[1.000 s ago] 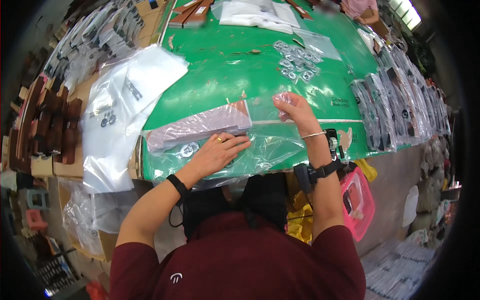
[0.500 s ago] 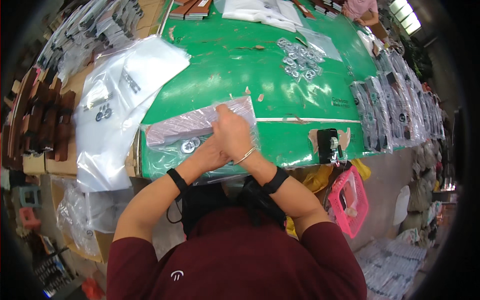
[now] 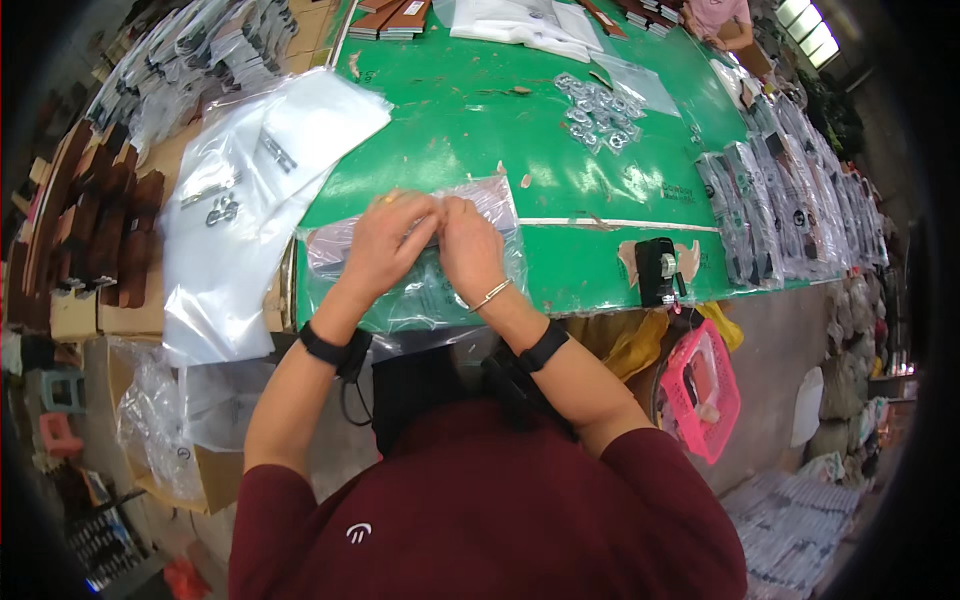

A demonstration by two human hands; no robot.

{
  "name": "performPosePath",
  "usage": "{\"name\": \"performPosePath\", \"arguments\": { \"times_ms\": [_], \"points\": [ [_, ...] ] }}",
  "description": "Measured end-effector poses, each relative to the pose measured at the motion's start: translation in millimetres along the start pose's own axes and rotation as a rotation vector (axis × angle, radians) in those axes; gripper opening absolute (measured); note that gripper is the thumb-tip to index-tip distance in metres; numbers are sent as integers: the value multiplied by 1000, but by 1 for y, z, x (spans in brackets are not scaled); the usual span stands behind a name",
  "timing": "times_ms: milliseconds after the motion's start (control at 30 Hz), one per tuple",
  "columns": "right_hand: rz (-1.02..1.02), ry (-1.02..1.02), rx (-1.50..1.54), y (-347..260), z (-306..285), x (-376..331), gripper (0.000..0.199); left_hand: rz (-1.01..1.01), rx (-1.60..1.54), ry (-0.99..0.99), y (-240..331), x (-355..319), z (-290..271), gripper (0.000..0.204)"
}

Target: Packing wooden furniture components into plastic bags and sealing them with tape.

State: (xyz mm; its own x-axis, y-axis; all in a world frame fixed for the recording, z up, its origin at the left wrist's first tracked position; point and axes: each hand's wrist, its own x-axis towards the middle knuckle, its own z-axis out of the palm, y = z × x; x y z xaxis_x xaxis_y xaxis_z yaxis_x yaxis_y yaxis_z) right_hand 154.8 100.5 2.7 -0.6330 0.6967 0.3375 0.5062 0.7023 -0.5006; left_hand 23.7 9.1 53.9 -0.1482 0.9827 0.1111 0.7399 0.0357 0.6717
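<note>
My left hand (image 3: 388,238) and my right hand (image 3: 470,245) are close together, with their fingertips meeting or almost meeting. The fingers are curled in and the gaps are narrow. I cannot tell if they pinch a bit of plastic, because my own hands hide that spot.

The long pack (image 3: 493,196) is right under my hands. One end pokes out past my left hand, and the other end pokes out past my right hand. It is flat and straight, a dull pinkish color, and it sits in a clear bag (image 3: 425,300). The bag is thin, shiny and full of wrinkles, and its loose part spreads toward me, below my hands.

The table (image 3: 450,130) under it all is green and smooth. Ahead and to the right of my right hand is a pile of little clear packets (image 3: 600,112) with round, shiny bits inside. Left of my left hand lie big, slippery, see-through bags (image 3: 250,200), and past them are stacked brown blocks (image 3: 92,235). Off to the right of my right hand are a black thing (image 3: 652,275) and a row of wrapped packs (image 3: 770,215), all crinkly and shiny.
</note>
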Motion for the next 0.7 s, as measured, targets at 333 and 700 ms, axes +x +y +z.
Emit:
{"name": "performPosePath", "arguments": {
  "times_ms": [333,700],
  "points": [
    [12,92,-59,-9,11,-17,24,352,74,254,-27,26,35,31],
    [-312,-9,289,6,-95,-99,55,183,-59,326,-29,32,34,27]
  ]
}}
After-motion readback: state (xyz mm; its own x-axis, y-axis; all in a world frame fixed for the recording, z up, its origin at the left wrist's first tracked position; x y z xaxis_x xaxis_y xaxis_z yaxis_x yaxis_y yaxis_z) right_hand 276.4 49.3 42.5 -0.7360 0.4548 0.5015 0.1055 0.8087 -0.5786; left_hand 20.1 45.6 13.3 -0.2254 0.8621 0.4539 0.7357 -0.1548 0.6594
